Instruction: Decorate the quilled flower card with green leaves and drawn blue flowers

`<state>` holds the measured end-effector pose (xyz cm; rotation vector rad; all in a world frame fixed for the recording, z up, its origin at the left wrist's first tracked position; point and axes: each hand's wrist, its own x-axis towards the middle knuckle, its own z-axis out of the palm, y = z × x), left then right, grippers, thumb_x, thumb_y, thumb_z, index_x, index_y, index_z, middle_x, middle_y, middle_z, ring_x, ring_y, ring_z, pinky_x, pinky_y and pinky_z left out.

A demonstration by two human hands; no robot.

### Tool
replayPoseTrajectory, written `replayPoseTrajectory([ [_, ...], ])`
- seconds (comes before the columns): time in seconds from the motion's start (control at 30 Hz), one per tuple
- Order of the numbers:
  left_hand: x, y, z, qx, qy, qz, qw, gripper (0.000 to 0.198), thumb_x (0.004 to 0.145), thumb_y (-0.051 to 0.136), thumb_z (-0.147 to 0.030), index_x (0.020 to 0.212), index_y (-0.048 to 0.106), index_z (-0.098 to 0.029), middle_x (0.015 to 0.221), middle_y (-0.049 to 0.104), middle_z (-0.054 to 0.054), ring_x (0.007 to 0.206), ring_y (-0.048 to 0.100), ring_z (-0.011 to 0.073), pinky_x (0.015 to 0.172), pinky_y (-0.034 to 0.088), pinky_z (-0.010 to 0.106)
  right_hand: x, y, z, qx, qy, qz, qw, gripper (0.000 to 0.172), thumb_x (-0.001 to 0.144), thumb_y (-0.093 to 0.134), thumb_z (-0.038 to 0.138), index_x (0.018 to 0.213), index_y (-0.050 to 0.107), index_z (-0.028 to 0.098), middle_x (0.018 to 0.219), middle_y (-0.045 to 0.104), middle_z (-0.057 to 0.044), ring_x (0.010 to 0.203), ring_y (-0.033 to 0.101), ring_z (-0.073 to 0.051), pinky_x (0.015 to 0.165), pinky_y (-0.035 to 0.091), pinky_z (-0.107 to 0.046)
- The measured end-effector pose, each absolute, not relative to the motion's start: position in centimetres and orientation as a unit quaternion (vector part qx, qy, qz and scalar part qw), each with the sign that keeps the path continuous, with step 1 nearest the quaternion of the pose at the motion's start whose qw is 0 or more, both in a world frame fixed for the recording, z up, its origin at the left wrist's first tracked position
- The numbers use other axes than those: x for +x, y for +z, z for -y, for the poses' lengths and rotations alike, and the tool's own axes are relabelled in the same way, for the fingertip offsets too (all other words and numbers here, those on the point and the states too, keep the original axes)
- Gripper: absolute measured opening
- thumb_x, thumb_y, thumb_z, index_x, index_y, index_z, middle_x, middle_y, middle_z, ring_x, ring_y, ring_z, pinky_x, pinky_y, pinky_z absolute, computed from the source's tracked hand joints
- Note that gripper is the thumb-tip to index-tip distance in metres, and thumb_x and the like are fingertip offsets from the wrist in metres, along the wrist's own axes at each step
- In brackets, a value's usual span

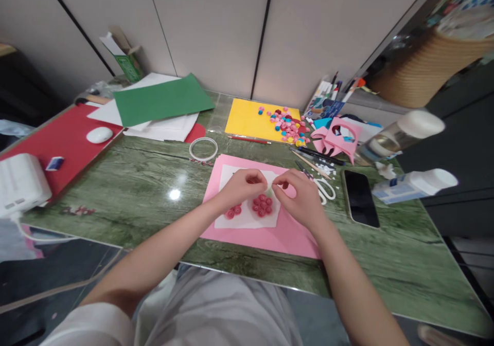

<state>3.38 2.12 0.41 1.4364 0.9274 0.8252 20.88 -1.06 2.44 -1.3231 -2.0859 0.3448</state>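
Observation:
My left hand [247, 186] and my right hand [301, 198] hover close together, fingertips pinched and nearly meeting. Whatever is between the fingers, if anything, is too small to make out. Below them a white sheet [247, 222] lies on pink paper [293, 240]. On the white sheet, small pink paper coils form a round flower-like cluster [262, 205]. Another pink cluster [233, 212] sits to its left, partly covered by my left hand. White-handled scissors [327, 192] lie just beyond my right hand.
Loose coloured coils [289, 125] lie on yellow paper [241, 120] at the back. A red pencil [250, 140] and a tape roll [203, 149] are nearer. A phone [360, 198] and a white-capped bottle [415, 185] stand right; green paper [162, 102] and a mouse [99, 135] left.

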Motion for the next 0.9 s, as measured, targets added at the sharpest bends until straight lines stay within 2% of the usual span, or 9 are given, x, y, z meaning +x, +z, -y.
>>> replayPoseTrajectory([
  [0.17, 3.43, 0.47, -2.06, 0.616, 0.354, -0.407, 0.575, 0.006, 0.065, 0.053, -0.015, 0.063, 0.059, -0.016, 0.064, 0.058, -0.001, 0.064, 0.052, 0.0113, 0.063, 0.04, 0.024, 20.79, 2.56, 1.46, -0.484, 0.073, 0.805, 0.336, 0.007, 0.078, 0.052, 0.016, 0.078, 0.057, 0.021, 0.076, 0.059, -0.002, 0.077, 0.054, -0.017, 0.074, 0.036, -0.033],
  [0.43, 3.58, 0.65, -2.01, 0.616, 0.349, -0.419, 0.568, 0.006, 0.065, 0.054, -0.015, 0.063, 0.06, -0.016, 0.065, 0.059, 0.0, 0.063, 0.053, 0.0118, 0.061, 0.041, 0.024, 20.73, 2.29, 1.26, -0.478, 0.089, 0.818, 0.307, 0.007, 0.08, 0.052, 0.02, 0.079, 0.059, 0.021, 0.074, 0.061, -0.002, 0.076, 0.055, -0.017, 0.073, 0.036, -0.033],
  [0.9, 3.3, 1.21, -1.38, 0.703, 0.32, -0.439, 0.46, 0.006, 0.068, 0.054, -0.019, 0.067, 0.059, -0.017, 0.07, 0.061, 0.0, 0.066, 0.055, 0.0118, 0.064, 0.042, 0.024, 20.86, 1.88, 1.03, -0.463, 0.096, 0.833, 0.289, 0.007, 0.08, 0.054, 0.019, 0.077, 0.061, 0.018, 0.069, 0.059, -0.002, 0.07, 0.053, -0.015, 0.069, 0.036, -0.031],
])
